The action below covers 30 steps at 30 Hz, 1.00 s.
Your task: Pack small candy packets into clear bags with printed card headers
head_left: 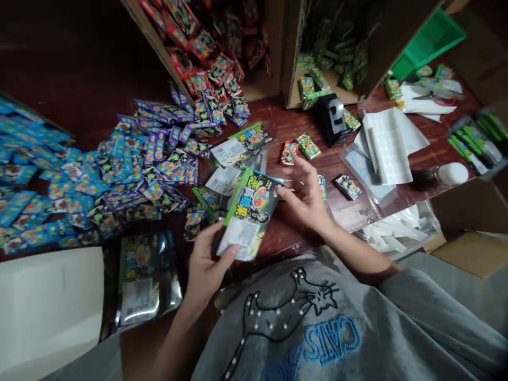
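A flat printed bag (254, 209) with a green edge and a white label is tilted above the table. Its lower left corner is gripped by my left hand (210, 259), thumb on the label. My right hand (304, 196) has its thumb at the bag's upper right corner, with the other fingers curved above it. Beyond those fingertips lie a small red packet (288, 152) and a green packet (307, 145). Similar printed bags (242, 145) lie behind the held one. A dark packet (347, 187) rests to the right of my right hand.
Blue packets (67, 185) and purple packets (162, 153) are heaped at the left. Cartons of red packets (222, 74) and green packets (317, 82) stand behind. A black tape dispenser (333, 119), white sheets (387, 145) and a white-capped bottle (452, 173) are at the right.
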### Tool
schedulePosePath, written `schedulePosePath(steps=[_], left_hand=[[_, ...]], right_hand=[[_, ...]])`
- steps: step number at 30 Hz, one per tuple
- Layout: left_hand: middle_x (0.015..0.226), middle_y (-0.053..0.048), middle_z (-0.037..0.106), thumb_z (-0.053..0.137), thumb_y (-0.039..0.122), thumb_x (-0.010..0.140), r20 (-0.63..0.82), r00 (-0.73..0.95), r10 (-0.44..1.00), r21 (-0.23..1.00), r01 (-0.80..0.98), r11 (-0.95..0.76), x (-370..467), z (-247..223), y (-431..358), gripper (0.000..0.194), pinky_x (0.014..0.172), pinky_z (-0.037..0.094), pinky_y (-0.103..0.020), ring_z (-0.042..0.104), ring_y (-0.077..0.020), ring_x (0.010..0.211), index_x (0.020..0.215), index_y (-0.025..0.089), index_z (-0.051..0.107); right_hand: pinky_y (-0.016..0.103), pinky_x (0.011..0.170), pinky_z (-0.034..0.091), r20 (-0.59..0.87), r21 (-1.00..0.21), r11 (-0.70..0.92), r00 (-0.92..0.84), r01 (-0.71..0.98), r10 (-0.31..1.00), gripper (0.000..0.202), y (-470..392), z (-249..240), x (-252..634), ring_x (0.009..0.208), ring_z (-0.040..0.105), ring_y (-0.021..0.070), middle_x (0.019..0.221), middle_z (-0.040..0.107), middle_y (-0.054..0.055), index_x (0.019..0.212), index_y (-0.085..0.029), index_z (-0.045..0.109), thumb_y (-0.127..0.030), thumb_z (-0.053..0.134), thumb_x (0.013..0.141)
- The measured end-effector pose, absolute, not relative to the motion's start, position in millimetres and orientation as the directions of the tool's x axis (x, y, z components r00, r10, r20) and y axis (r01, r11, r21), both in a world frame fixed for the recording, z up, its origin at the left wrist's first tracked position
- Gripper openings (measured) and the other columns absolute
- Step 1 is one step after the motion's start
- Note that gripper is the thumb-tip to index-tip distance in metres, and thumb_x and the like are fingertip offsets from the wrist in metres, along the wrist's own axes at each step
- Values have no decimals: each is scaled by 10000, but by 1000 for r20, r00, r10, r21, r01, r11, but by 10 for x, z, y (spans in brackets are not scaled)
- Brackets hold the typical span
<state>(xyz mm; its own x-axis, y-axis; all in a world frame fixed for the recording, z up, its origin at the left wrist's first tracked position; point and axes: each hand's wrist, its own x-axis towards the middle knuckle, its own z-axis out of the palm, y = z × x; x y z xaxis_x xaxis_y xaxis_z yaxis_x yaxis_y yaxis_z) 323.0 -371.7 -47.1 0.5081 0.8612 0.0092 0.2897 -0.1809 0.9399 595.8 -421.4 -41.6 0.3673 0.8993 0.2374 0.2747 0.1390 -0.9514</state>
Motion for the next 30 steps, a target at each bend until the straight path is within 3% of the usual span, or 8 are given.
schedulePosePath(steps=[3, 9, 12, 15, 19, 22, 25, 30], left_hand=[[1135, -66, 748, 851, 374, 882, -28, 499, 866, 979, 189, -77, 3385, -463, -3773, 375, 853, 685, -347, 781, -219, 1011, 1169, 235, 655], [1231, -82, 704, 773, 305, 931, 24, 515, 857, 993, 90, -81, 3623, -452, -3700, 523, 858, 666, -320, 775, -185, 1019, 1411, 267, 568], [1188, -85, 740, 734, 334, 954, -10, 562, 827, 981, 164, -99, 3599, -506, -3684, 386, 858, 655, -321, 772, -188, 999, 1313, 244, 624], [1242, -106, 759, 702, 380, 982, -3, 547, 837, 970, 203, -129, 3618, -524, -3645, 211, 1004, 631, -395, 752, -236, 1169, 1125, 227, 674], [1234, -99, 796, 743, 378, 967, -29, 475, 879, 992, 121, -32, 3721, -488, -3595, 205, 1054, 615, -411, 764, -232, 1189, 1085, 239, 648], [1187, -68, 819, 792, 334, 934, -34, 474, 880, 997, 82, -6, 3752, -431, -3572, 285, 1046, 615, -390, 781, -208, 1139, 1175, 249, 666], [1195, -63, 823, 759, 361, 968, -61, 534, 843, 984, 176, -40, 3753, -328, -3551, 156, 1081, 592, -395, 773, -207, 1146, 1063, 237, 755], [1070, -54, 843, 795, 359, 902, -125, 513, 849, 971, 240, -3, 3839, -133, -3509, 142, 989, 619, -377, 790, -213, 1024, 930, 223, 766]], right_hand=[[395, 987, 643, 299, -930, 232, 221, 286, 928, 741, -4209, -395, 5945, 1276, 625, 251, 1483, 545, 153, 1687, -298, 196, -399, 617, 1085], [401, 993, 634, 285, -938, 217, 244, 271, 927, 748, -4333, -464, 5897, 1071, 680, 214, 1280, 649, 109, 1704, -280, 244, -385, 638, 1077], [356, 937, 633, 256, -941, 221, 111, 258, 960, 684, -4407, -501, 5965, 946, 688, 178, 1093, 701, 53, 1701, -252, 321, -338, 620, 1092], [369, 970, 628, 255, -933, 240, 23, 269, 967, 632, -4437, -522, 6053, 937, 697, 172, 1066, 717, 42, 1686, -248, 387, -326, 609, 1099], [458, 1081, 608, 217, -938, 181, 92, 296, 972, 827, -4411, -548, 6102, 1224, 684, 251, 1370, 673, 150, 1751, -257, 228, -391, 670, 1065], [480, 1161, 565, 203, -958, 189, 45, 216, 978, 878, -4395, -533, 6102, 1278, 681, 252, 1275, 721, 122, 1769, -243, 136, -404, 650, 1076], [466, 1144, 574, 219, -967, 216, 9, 136, 976, 867, -4398, -465, 6093, 1145, 729, 233, 1060, 750, 49, 1752, -236, 201, -425, 687, 1060], [359, 897, 647, 137, -985, 130, 58, 111, 989, 840, -4354, -334, 6073, 877, 727, 181, 981, 728, 14, 1723, -239, 243, -360, 717, 1040]])
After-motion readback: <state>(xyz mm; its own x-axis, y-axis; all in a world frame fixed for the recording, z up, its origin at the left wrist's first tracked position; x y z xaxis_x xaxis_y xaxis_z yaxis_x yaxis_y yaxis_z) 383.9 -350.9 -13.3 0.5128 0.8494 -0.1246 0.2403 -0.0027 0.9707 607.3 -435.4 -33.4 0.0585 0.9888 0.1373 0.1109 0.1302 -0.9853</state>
